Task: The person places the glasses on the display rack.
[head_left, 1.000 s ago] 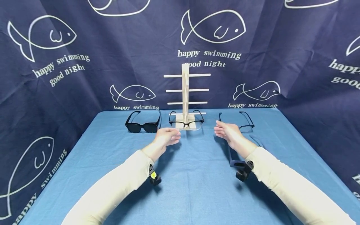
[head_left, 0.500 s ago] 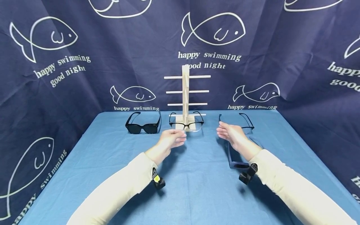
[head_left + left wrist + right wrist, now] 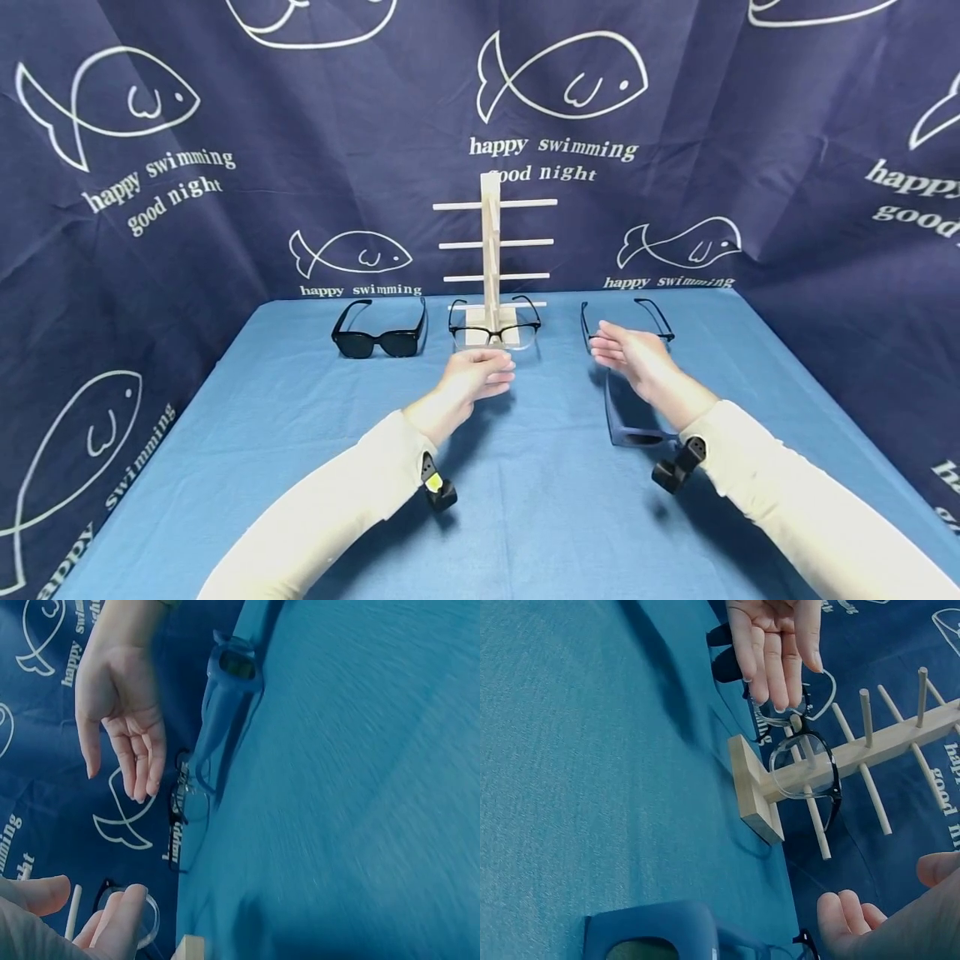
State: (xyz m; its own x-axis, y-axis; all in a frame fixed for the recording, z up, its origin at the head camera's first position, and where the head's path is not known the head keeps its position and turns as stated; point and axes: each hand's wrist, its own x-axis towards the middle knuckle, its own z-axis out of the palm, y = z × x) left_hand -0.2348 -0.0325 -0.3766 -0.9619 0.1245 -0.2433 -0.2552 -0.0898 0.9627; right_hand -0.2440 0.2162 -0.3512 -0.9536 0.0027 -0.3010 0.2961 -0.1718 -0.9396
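My left hand (image 3: 476, 379) hovers in front of the wooden glasses rack (image 3: 491, 250), fingers extended and holding nothing. Black-topped eyeglasses with clear lower rims (image 3: 834, 793) hang on the rack's lowest pegs, just beyond that hand. My right hand (image 3: 637, 358) is also bare, its palm turned inward and fingers relaxed, as the left wrist view shows. It partly covers a second pair of thin black eyeglasses (image 3: 656, 315) lying behind it. Below its wrist, blue sunglasses (image 3: 641, 437) rest on the cloth, partly hidden by the forearm.
Black sunglasses (image 3: 378, 343) stand with temples spread on the table's back left. The rack's upper pegs (image 3: 528, 202) stick out to both sides. A blue cloth (image 3: 517, 508) covers the table, and a dark fish-print curtain (image 3: 360, 125) encloses the back and sides.
The left hand has drifted right, from left of the rack to in front of it. The right hand has shifted slightly right, uncovering more of the blue sunglasses. The eyewear stays put.
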